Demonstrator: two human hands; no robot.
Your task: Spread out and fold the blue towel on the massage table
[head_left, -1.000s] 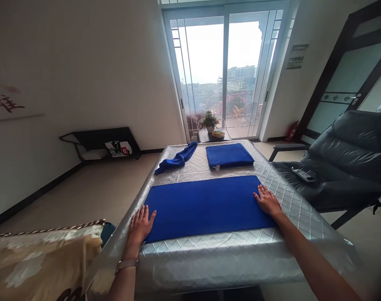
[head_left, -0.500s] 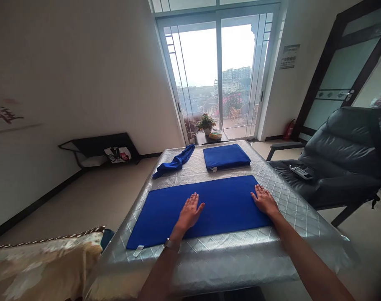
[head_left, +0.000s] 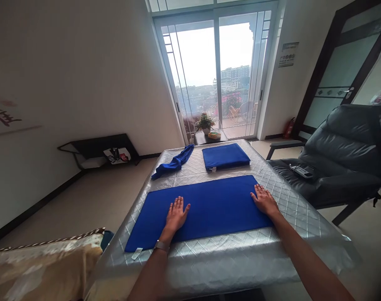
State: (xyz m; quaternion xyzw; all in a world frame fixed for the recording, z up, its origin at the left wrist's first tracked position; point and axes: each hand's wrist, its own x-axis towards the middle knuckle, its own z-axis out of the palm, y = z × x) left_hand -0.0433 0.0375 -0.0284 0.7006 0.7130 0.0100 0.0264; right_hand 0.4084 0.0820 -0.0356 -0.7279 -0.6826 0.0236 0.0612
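A long blue cloth point(head_left: 218, 205) lies flat across the table, a white label point(head_left: 136, 253) at its near left corner. My left hand point(head_left: 177, 214) rests palm down on the cloth left of its middle, fingers stretched out. On the right end of the cloth, my right hand point(head_left: 265, 200) lies flat over the edge, also open. Behind it sits a stack of folded blue cloth point(head_left: 226, 156) with a small white tag. A crumpled, twisted blue cloth point(head_left: 174, 162) is at the far left of the table.
The table wears a silvery quilted cover point(head_left: 221, 259). A dark padded armchair point(head_left: 341, 154) with a remote-like device point(head_left: 301, 170) stands at the right. Beyond the table, a potted plant point(head_left: 205, 121) sits on a chair. A patterned covering point(head_left: 42, 267) is at the lower left.
My left hand has slid left along the blue cloth, still flat. My right hand has stayed in place at the right end.
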